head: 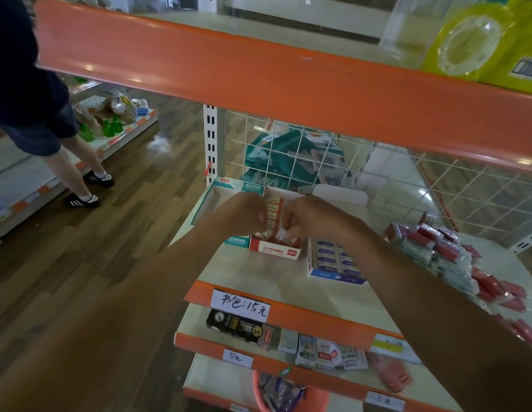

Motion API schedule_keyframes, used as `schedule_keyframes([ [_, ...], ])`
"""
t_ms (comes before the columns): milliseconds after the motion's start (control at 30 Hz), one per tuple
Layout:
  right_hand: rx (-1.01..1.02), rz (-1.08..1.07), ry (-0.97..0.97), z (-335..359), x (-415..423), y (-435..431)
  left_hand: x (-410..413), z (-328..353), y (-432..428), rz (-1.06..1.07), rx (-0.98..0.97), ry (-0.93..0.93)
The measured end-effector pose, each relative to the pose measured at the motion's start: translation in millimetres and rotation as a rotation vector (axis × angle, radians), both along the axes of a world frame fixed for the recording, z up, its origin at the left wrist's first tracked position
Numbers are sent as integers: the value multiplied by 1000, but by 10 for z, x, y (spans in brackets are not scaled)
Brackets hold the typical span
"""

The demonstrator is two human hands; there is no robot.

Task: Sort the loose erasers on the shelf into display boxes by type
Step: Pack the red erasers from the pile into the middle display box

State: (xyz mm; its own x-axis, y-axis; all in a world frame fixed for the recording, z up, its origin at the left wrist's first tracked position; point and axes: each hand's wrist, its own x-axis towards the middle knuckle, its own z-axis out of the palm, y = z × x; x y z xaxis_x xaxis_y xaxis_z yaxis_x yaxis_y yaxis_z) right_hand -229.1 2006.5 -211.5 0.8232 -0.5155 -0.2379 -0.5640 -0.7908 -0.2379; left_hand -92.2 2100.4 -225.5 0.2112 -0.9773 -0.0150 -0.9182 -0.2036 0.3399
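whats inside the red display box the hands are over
A row of red-banded erasers runs down the middle of the red display box. The left hand and the right hand, pinching a white piece, cover both sides, so the rest cannot be seen.

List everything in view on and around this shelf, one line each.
red display box: one, red and white, shelf centre, under the hands
blue display box: one, blue and white, right of the red display box
teal display box: one, teal and white, left rear
loose erasers: a pile, mostly red, shelf's right side
handwritten labels: several, white, orange shelf edges
black box: one, black, lower shelf
left hand: one, curled, over the red display box
right hand: one, pinching a small white item
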Motion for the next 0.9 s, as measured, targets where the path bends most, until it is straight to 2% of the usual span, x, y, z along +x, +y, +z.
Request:
schedule_keyframes([
  [200,46,24,109,-110,50,-32,-43,-17,-32,5,23,-52],
  [600,43,5,184,-138,109,-93,-65,-15,-67,-3,62,-93],
  [733,20,13,207,-178,142,-117,1,20,-83,-17,127,-128],
  [900,-23,36,236,-215,127,-118,-46,43,-71,-12,79,-117],
])
